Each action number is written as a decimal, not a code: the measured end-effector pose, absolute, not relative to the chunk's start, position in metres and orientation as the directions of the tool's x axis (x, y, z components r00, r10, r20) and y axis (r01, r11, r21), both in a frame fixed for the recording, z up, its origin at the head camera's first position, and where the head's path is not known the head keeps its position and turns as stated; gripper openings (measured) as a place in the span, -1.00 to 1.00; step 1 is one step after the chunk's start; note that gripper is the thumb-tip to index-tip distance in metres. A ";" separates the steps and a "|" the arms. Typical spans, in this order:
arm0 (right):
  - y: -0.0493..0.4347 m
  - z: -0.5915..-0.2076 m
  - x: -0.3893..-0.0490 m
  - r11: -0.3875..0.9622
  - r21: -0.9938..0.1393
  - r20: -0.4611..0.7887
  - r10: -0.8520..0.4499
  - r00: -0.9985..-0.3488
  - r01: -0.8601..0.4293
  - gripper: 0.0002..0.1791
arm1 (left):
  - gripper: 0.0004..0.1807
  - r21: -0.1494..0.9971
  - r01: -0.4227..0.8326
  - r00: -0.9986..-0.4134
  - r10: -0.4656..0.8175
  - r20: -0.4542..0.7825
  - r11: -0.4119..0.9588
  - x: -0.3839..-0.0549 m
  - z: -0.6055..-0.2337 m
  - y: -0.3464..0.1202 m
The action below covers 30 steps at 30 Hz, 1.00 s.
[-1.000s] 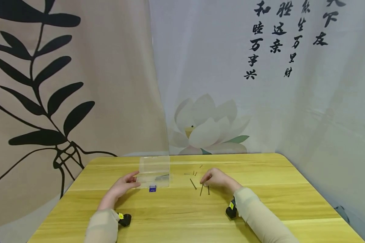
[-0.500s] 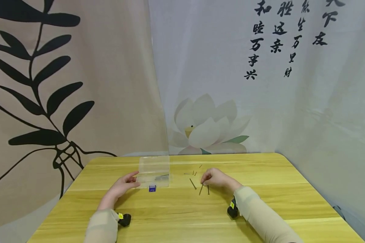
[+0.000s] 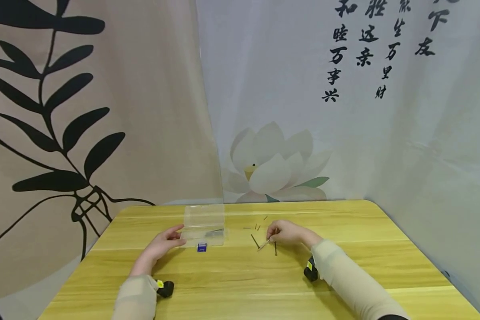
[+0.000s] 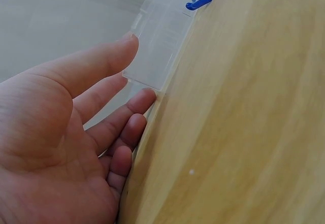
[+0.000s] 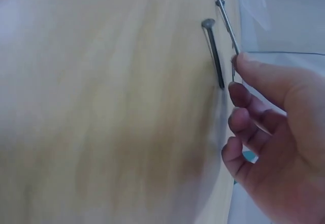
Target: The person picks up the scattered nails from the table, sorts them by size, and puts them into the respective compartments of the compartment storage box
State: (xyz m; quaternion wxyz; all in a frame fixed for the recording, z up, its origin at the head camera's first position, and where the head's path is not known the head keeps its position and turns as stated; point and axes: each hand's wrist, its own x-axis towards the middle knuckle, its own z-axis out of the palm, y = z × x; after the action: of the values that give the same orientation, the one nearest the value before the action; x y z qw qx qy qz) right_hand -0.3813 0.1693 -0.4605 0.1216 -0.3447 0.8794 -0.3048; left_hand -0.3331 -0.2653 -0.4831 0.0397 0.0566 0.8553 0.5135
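My left hand [image 3: 162,244] is at the left side of a clear plastic box [image 3: 203,216], whose lid stands raised at the back. In the left wrist view, the thumb and fingertips are at the box's near corner, fingers loosely bent. My right hand [image 3: 288,233] pinches a thin metal nail [image 5: 227,25] between thumb and index finger, and its far end slants out to the left, low over the table. Just beneath lies a dark nail with a broad head [image 5: 216,56]. Another long nail [image 3: 254,240] is left of the hand.
Several tiny nails [image 3: 258,227] are scattered behind the long ones. Some thin dark pieces [image 3: 214,233] lie inside the box, which has a blue latch [image 3: 202,248] at its front. The wooden table [image 3: 232,280] ends at a printed cloth backdrop [image 3: 276,111].
The nail in my right hand has swung from pointing towards the front to slanting left, over the end of the other long nail. The right hand shifted slightly right. My left hand stays at the box.
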 end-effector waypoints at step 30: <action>0.181 -0.416 -0.401 0.516 -0.678 0.065 -0.668 -0.742 -0.524 -0.76 | -0.26 0.889 0.062 -0.988 0.153 -0.009 0.453 -0.334 -0.485 -0.268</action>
State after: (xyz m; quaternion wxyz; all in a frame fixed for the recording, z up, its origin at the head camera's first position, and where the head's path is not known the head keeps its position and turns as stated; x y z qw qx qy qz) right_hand -0.4008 0.1813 -0.4165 0.1022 -0.3446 0.8645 -0.3514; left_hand -0.3337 -0.2677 -0.4850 0.0441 0.0632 0.8513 0.5190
